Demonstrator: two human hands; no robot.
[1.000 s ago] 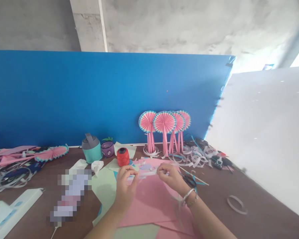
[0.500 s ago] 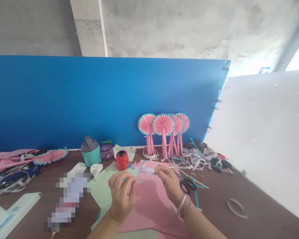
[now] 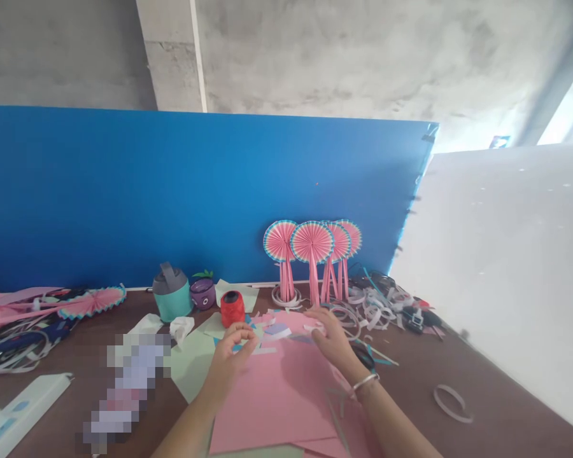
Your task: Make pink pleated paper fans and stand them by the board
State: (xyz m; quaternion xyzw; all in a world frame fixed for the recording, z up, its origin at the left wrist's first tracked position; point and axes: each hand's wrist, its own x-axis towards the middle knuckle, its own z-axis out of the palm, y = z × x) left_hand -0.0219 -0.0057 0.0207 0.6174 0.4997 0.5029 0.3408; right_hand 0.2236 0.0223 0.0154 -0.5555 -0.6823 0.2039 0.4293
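Observation:
My left hand (image 3: 233,353) hovers over the left edge of the pink paper sheets (image 3: 277,394), its fingers loosely bent with nothing visible in them. Toward the back of the sheets, my right hand (image 3: 332,338) has fingers and thumb apart. Beside its fingertips is a small white scrap (image 3: 312,327); I cannot make out whether they touch it. Between the hands, a pale lavender piece (image 3: 277,331) and a short white strip (image 3: 267,350) lie on the pink paper. Dark scissors (image 3: 364,356) are partly hidden behind my right wrist.
A red thread spool (image 3: 232,308), purple cup (image 3: 203,294) and teal container (image 3: 172,298) stand at the back left. Several pink pleated paper fans (image 3: 312,243) lean against the blue partition (image 3: 195,197). Tangled white strips (image 3: 375,308) lie right, and a power strip (image 3: 26,413) left.
My right hand has let go of the pale strip it held and its fingers have spread. My left hand's fingers have loosened. A pale lavender piece now shows on the paper between them.

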